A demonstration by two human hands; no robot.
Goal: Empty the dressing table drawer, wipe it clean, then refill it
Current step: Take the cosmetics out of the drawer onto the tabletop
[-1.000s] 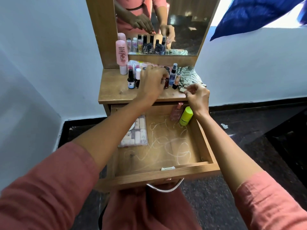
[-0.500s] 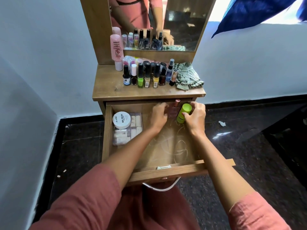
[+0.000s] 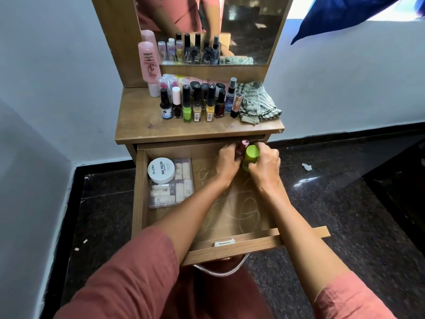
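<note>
The wooden drawer (image 3: 138, 194) is pulled out under the dressing table top (image 3: 138, 120). At its back right corner stand a lime-green bottle (image 3: 251, 154) and a pink bottle (image 3: 245, 142) side by side. My right hand (image 3: 265, 168) wraps around the green bottle from the right. On the left of the pair, my left hand (image 3: 226, 163) has its fingers curled on the pink bottle, hiding most of it. A white nail polish jar (image 3: 161, 170) lies on a clear box of small nail items (image 3: 182, 188) at the drawer's left.
A row of several nail polish bottles (image 3: 197, 104) stands on the table top, with a striped green cloth (image 3: 256, 104) to its right. A pink tube (image 3: 149, 63) leans by the mirror (image 3: 248, 26). White smear marks cover the drawer floor (image 3: 241, 210). Dark tiles surround the table.
My left hand dropped from the bottles on the table top into the drawer, and my right hand left the cloth. Both now close on the two bottles at the back right.
</note>
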